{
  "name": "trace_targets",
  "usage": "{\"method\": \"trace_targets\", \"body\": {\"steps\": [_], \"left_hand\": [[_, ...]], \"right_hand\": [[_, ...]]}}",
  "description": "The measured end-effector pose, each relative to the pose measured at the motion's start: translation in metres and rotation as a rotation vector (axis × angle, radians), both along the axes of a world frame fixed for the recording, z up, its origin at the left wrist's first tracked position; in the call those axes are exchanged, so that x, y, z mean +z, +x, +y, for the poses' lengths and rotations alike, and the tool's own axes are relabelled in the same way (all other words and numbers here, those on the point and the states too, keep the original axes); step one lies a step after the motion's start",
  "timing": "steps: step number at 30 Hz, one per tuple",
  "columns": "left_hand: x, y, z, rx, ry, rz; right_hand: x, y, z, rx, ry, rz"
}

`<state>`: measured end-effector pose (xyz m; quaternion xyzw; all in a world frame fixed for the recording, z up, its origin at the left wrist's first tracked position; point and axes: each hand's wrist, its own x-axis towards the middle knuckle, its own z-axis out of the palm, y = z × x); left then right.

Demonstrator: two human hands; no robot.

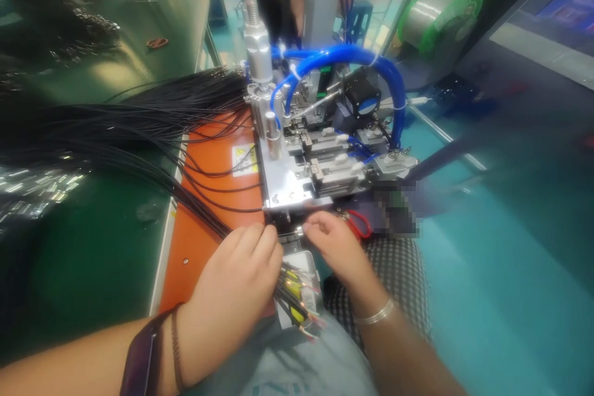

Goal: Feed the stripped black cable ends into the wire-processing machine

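One metal machine (pixel 283 182) stands mid-frame. At lower center the left hand (pixel 239 275), back upward, grips black cables (pixel 204 213) in curled fingers; the right (pixel 335 238), angled inward, bends thumb and forefinger close together, any hold unclear.

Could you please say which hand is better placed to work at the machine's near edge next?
Probably the right hand: its fingertips are at the machine's near edge, while the left hand grips black cables.
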<state>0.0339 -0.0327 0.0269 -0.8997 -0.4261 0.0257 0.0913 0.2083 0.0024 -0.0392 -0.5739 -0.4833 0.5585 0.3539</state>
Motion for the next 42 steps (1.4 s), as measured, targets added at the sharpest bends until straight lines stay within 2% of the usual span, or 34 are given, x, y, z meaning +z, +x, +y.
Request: {"method": "trace_targets", "body": {"steps": [2,4,5,9,10,12,15,21,27,32,35,38,42], "left_hand": [[0.000,0.000,-0.005,0.002,0.040,0.030],[-0.001,0.000,-0.007,0.010,0.043,0.046],[-0.001,-0.001,-0.008,0.011,0.031,0.043],[0.001,-0.001,-0.004,0.037,-0.061,0.007],[0.002,-0.002,-0.003,0.044,-0.088,0.003],[0.003,-0.004,0.000,0.058,-0.142,-0.007],[0.003,-0.008,0.007,0.076,-0.187,-0.052],[-0.002,-0.014,0.021,0.064,-0.095,-0.154],[-0.006,-0.018,0.015,-0.104,-0.007,-0.290],[-0.009,-0.020,0.011,-0.191,0.085,-0.354],[-0.010,-0.018,0.012,-0.172,0.019,-0.352],[-0.010,-0.014,0.014,-0.124,-0.092,-0.359],[-0.007,-0.011,0.017,-0.158,-0.147,-0.325]], "right_hand": [[0.001,0.004,-0.003,-0.029,0.062,-0.034],[0.006,0.010,-0.008,-0.035,0.212,-0.107],[0.009,0.015,-0.011,0.010,0.317,-0.149],[0.025,0.026,-0.023,0.447,0.744,-0.257],[0.027,0.026,-0.025,0.522,0.806,-0.265],[0.029,0.023,-0.027,0.562,0.865,-0.265],[0.025,0.016,-0.028,0.517,0.881,-0.243],[0.020,0.008,-0.024,0.352,0.766,-0.215],[0.017,0.007,-0.023,0.208,0.706,-0.186],[0.016,0.000,-0.025,0.152,0.660,-0.172],[0.017,-0.002,-0.025,0.093,0.627,-0.171],[0.020,-0.002,-0.025,0.092,0.620,-0.147],[0.022,-0.001,-0.026,0.073,0.559,-0.095]]}}
